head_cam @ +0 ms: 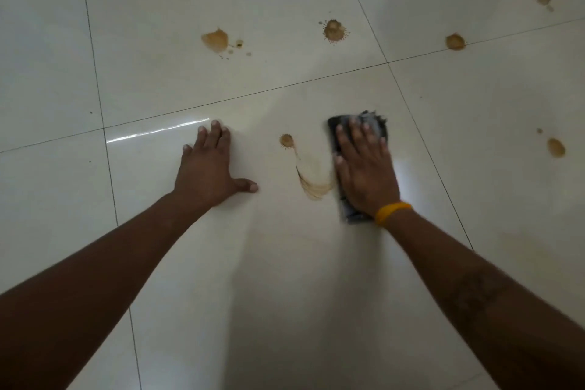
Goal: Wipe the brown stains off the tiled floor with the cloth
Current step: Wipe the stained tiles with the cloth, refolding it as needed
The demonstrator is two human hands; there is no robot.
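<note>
While my right hand (364,174) presses flat on the dark cloth (373,127), fingers straight and spread, not curled round it, my left hand (209,168) lies open on the tiled floor (285,263) w/ the palm down, as a support. On the right wrist I see a yellow band (392,212).

The cloth is folded under the right palm, on the near tile, right of centre. Just left of it, touching its edge, is a brown smear (313,180), curved and thin, so I judge this stain is only half wiped. A small round spot (286,140) sits a bit further, between the two hands, not touched yet.

Further out there are many more stains: a big blot (216,40) far left w/ little drops beside it, a splash (334,30) in the far middle, one on the grout line (455,41), two in the far right corner, and one (556,147) on the right tile. So most of the job is left, approx.

What can go wrong: the cloth carries brown liquid already, and one more pass w/ the same face may spread the smear wider instead of lifting it. Also the tile looks glossy and maybe wet; the left hand carries weight, so it can slip. The cloth can also bunch under the flat palm bc nothing grips it.
</note>
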